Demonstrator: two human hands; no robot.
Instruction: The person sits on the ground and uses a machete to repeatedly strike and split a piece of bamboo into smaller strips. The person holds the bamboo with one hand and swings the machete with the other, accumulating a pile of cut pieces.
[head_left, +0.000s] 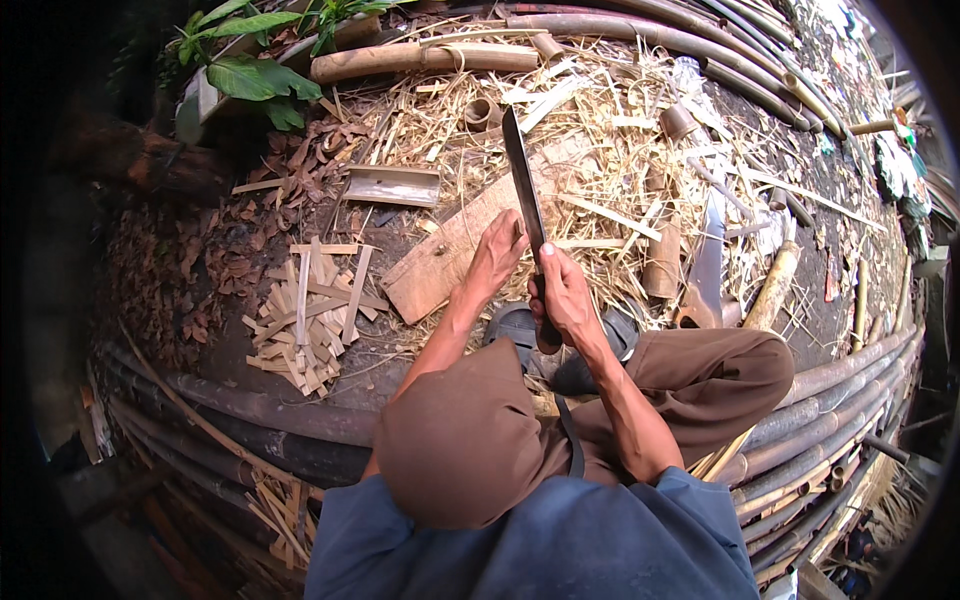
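A long dark machete (522,172) points away from me, its blade rising past the wooden plank (425,275). My right hand (566,290) is wrapped round its handle. Just left of the blade, my left hand (497,250) is closed with curled fingers above the plank; what it pinches, if anything, is hidden. To the left lies a heap of short split bamboo pieces (300,345). Beyond the left hand, a halved bamboo section (392,186) rests with its hollow side showing.
Bamboo shavings (620,100) cover the ground ahead. A handsaw (706,260) stands at the right beside a bamboo tube (662,258). Bamboo poles (270,410) run behind and beside me, with more poles (680,40) at the far side. Dry leaves (220,250) and a green plant (255,75) are left.
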